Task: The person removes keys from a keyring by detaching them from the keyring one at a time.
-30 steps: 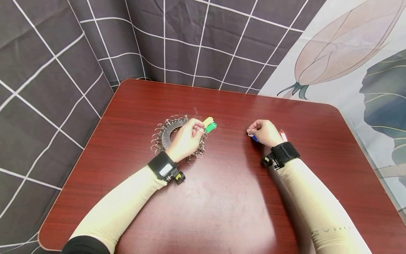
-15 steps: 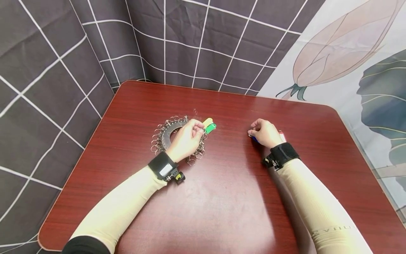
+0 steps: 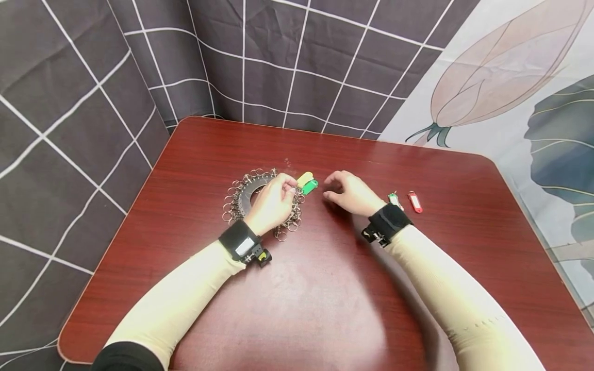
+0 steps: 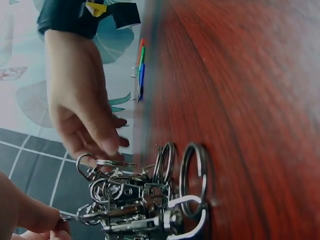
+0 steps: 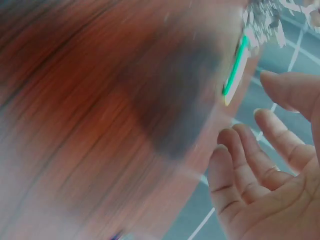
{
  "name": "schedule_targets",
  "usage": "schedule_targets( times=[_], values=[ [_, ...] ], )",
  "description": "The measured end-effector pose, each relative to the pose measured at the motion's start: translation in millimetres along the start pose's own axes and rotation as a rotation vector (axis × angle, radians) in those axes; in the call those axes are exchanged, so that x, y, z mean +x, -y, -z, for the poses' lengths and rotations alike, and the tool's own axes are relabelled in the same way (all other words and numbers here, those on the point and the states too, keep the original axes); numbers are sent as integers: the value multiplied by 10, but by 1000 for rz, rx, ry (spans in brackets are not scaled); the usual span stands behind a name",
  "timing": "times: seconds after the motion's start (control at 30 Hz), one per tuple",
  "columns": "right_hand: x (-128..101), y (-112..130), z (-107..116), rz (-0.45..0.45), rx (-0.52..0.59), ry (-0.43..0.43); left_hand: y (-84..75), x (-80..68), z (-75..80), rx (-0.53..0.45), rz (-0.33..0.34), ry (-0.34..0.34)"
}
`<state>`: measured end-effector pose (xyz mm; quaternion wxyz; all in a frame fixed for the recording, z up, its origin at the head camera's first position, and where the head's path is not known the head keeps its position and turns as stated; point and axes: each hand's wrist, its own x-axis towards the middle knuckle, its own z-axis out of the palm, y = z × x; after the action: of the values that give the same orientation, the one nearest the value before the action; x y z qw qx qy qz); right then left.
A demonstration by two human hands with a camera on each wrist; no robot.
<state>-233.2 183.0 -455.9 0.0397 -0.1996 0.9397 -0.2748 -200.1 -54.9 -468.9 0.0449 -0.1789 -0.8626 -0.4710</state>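
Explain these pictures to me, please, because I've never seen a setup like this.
There's no machine here, just a person's left hand and right hand. The wide picture comes from a camera on the head; the other two come from cameras worn on the wrists, beside the black bands.

On the reddish-brown table lies a grey ring edged with metal rings and clasps. Beside it are a yellow tag and a green tag. Farther right lie a red tag, a second green tag and a blue tag, clearest from the left wrist.

The left hand pinches a small metal piece; the right hand holds nothing.
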Motion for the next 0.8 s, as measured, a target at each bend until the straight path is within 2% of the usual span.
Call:
schedule_targets(
  times=[0.13,0.27,0.5,0.8],
  values=[
    [119,159,-128,96,-38,7,-3,-3,19,43,23,-2],
    [219,214,-232,164,-122,3,0,2,27,82,40,10],
    [295,227,-322,169,-222,27,11,5,20,134,48,37],
    [288,216,-346,117,-240,33,51,33,-17,234,-19,102]
  ],
)
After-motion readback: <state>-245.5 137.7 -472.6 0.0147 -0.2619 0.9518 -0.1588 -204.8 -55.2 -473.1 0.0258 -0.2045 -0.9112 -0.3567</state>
